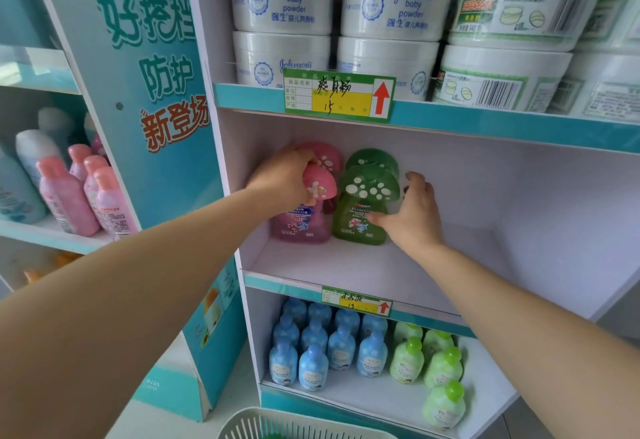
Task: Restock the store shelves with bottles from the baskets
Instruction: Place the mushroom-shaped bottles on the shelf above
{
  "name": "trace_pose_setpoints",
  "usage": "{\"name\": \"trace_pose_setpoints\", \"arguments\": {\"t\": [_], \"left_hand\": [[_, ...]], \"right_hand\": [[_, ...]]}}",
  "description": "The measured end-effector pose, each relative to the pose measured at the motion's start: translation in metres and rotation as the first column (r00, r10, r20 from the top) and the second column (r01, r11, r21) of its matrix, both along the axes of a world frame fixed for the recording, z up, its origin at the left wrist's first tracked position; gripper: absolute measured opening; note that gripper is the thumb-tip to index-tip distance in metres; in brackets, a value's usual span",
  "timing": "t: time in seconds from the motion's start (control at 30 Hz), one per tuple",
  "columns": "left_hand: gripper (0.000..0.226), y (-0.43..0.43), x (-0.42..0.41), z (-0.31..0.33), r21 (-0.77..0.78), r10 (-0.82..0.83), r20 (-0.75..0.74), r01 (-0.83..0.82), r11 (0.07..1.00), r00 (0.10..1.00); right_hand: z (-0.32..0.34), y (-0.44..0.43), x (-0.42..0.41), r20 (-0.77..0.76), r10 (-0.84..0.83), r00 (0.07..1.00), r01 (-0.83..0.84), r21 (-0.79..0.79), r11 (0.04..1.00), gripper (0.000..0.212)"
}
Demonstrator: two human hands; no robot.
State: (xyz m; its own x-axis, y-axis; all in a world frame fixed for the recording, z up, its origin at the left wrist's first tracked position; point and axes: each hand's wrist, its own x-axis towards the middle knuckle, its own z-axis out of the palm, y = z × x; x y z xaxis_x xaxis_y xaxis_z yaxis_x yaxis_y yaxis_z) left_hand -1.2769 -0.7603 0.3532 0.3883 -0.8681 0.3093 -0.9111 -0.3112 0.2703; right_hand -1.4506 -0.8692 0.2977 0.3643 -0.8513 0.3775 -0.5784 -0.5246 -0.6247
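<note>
Head view: pink bottle (301,227), left of green bottle (356,223), clasped at top by left hand (280,178); green bottle's side gripped by right hand (412,213). Fronts to be aligned flush.

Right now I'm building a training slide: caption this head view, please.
Left hand grips a pink mushroom-cap bottle, right hand holds a green bottle on the middle shelf.
</note>
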Motion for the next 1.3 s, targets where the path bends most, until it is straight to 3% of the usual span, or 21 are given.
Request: {"name": "trace_pose_setpoints", "arguments": {"t": [0.47,0.73,1.3], "left_hand": [[0.066,-0.028,0.013,-0.002,0.037,0.007,0.072,-0.01,0.999,0.997],[0.066,-0.034,0.016,-0.009,0.021,0.007,0.11,-0.009,1.0,0.994],[0.065,-0.031,0.013,-0.013,0.002,0.014,0.048,-0.014,1.0,0.999]], "right_hand": [[-0.03,0.0,-0.013,-0.133,0.071,0.989,-0.046,0.182,0.982,0.087],[-0.035,0.001,-0.011,-0.155,0.105,0.982,-0.071,0.21,0.975,0.07],[-0.035,0.006,-0.018,-0.208,0.119,0.971,-0.07,0.227,0.971,0.075]]}}
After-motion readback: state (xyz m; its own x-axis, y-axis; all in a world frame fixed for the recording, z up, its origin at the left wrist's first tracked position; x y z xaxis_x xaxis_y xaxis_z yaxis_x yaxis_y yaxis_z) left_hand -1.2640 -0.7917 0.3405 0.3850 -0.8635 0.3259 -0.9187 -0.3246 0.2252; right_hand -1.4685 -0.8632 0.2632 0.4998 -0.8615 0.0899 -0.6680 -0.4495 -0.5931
